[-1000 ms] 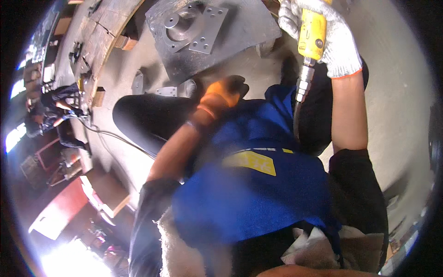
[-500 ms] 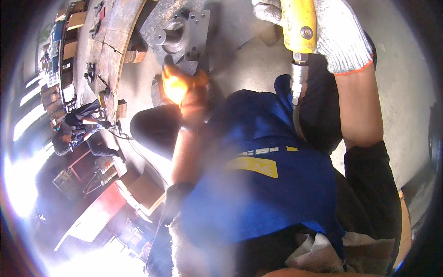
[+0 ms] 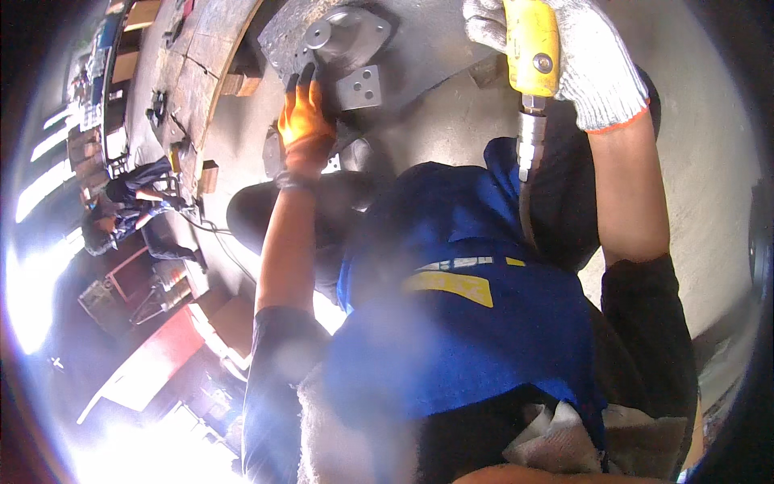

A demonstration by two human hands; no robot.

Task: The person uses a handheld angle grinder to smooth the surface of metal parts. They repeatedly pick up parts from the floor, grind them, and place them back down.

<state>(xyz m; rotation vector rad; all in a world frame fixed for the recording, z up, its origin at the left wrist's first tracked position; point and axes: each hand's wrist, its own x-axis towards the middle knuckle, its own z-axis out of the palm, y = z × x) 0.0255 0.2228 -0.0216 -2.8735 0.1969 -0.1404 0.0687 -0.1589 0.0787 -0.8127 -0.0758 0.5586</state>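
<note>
My right hand [image 3: 592, 68], in a white knitted glove with an orange-red cuff edge, is closed around a yellow air tool [image 3: 532, 44]. The tool's working end lies beyond the top edge of the picture. From its lower end a metal hose coupling [image 3: 530, 143] leads into a dark hose. My left hand [image 3: 306, 121] wears an orange glove with dark fingertips. Its fingers are stretched out toward a grey metal flange with a round boss [image 3: 347, 36], seemingly touching its near edge. Beside them is a metal plate with several holes [image 3: 360, 89].
The metal parts rest on a dark, worn metal surface [image 3: 435, 40]. A long wooden bench [image 3: 197, 56] stands at the left, with wood blocks [image 3: 240, 84] by its edge. Farther left, another person [image 3: 121, 210] works low down beside a hose. Strong glare fills the lower left.
My left hand has moved slightly left, its fingers now straighter. The flange and holed plate have changed angle, and the boss points more upward. My right hand and air tool have shifted slightly right.
</note>
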